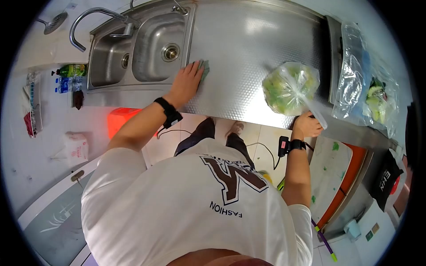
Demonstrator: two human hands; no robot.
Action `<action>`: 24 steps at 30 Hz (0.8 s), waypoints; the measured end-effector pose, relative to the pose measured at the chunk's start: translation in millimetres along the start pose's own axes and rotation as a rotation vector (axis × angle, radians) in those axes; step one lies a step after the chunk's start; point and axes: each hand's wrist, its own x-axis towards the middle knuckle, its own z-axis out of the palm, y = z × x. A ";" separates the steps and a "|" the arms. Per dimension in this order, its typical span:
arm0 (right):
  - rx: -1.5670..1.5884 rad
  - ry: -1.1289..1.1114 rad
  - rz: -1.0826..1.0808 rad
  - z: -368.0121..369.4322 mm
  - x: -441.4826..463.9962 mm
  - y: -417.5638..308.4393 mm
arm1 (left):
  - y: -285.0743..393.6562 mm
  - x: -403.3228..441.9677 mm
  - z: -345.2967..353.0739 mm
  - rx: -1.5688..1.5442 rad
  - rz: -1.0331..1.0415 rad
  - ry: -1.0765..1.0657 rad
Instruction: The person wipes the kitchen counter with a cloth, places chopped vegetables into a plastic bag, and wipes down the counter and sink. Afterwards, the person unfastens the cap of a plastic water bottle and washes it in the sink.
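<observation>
My left hand (pixel 185 84) lies on the steel counter (pixel 230 57) just right of the sink, its fingers closed over a grey-green cloth (pixel 204 71). Only the cloth's right part shows past the fingers. My right hand (pixel 308 125) is at the counter's front edge, fingers curled in. A clear plastic bag of green produce (pixel 290 88) sits on the counter just beyond it. The bag's twisted end (pixel 317 116) runs down beside my right fingers; whether they grip it, the edge or something else is hidden.
A double sink (pixel 162 48) with a curved faucet (pixel 95 12) is at the left. Bottles (pixel 71 71) stand beside it. More bagged produce (pixel 377 102) lies at the right. A red-orange container (pixel 122 122) is below the counter, and cables hang near both wrists.
</observation>
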 end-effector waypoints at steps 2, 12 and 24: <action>-0.038 -0.016 0.019 -1.5 -0.6 -5.0 | -20.9 27.7 11.8 -0.023 -0.053 -0.002; -0.106 -0.060 0.001 -4.2 -0.6 -3.4 | -79.9 121.0 44.4 -0.111 -0.095 0.126; -0.117 -0.073 0.022 -9.3 1.6 -10.3 | -58.2 55.3 -45.5 -1.091 -0.260 -0.329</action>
